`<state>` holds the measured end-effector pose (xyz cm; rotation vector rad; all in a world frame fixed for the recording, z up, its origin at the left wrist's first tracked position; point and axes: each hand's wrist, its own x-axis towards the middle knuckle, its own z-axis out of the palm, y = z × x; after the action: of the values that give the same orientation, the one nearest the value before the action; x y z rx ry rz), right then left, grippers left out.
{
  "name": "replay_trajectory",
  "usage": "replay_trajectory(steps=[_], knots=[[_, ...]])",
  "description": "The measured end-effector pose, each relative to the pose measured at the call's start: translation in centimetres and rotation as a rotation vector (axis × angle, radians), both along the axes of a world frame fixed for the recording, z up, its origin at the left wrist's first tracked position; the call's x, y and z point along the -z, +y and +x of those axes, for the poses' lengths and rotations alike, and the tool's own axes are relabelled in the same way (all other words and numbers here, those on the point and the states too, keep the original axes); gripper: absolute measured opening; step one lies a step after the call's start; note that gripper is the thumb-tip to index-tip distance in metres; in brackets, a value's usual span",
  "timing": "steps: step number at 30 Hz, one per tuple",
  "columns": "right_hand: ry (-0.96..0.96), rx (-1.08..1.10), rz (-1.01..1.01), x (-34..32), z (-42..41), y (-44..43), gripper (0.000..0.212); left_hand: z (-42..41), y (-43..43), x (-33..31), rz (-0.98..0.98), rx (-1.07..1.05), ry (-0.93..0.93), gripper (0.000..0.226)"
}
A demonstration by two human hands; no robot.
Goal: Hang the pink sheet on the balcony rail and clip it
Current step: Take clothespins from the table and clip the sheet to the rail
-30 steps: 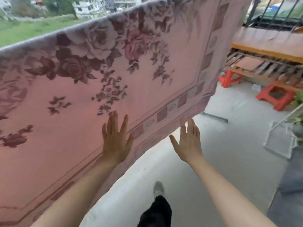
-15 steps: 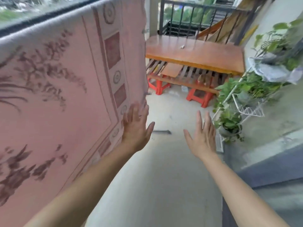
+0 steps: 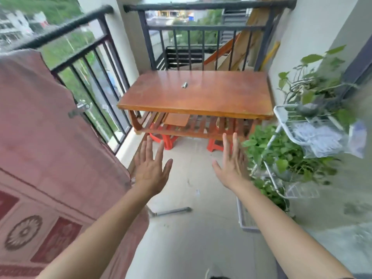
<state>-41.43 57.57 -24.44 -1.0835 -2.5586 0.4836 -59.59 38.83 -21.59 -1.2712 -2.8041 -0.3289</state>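
The pink sheet (image 3: pixel 46 150) with dark red flower and tile patterns hangs over the black balcony rail (image 3: pixel 66 27) on the left. Its right edge falls past the bars down to the floor. My left hand (image 3: pixel 151 170) is open with fingers spread, just right of the sheet's edge and apart from it. My right hand (image 3: pixel 231 166) is also open and empty, held out over the floor. A small grey clip (image 3: pixel 184 84) lies on the top of the wooden table (image 3: pixel 221 97) ahead. A metal fitting (image 3: pixel 79 109) sticks out from the rail bars by the sheet's edge.
The table stands across the balcony's far end, with red plastic stools (image 3: pixel 167 139) under it. Leafy plants on a white wire rack (image 3: pixel 289 137) line the right wall. A grey metal bar (image 3: pixel 173 211) lies on the concrete floor. Wooden boards (image 3: pixel 241 51) lean in the far corner.
My view has swung right, from facing the sheet to looking down the balcony at the table. Both hands have come off the sheet and stay open.
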Motion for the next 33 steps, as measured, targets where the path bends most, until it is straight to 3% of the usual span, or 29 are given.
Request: replay_trajectory(steps=[8, 13, 24, 33], knots=[[-0.064, -0.147, 0.02, -2.0, -15.9, 12.3, 0.095, -12.6, 11.8, -1.0, 0.108, -0.101, -0.005, 0.066], [-0.153, -0.112, 0.069, -2.0, -25.0, 19.8, 0.091, -22.6, 20.4, 0.2, 0.127, -0.09, -0.009, 0.064], [-0.265, -0.046, 0.045, -1.2, -39.6, 35.1, 0.086, -39.9, 37.0, 1.4, -0.117, -0.008, -0.059, 0.067], [-0.505, -0.247, -0.088, 7.5, -54.6, 47.6, 0.073, -50.7, 47.0, 11.3, -0.29, -0.078, -0.2, 0.067]])
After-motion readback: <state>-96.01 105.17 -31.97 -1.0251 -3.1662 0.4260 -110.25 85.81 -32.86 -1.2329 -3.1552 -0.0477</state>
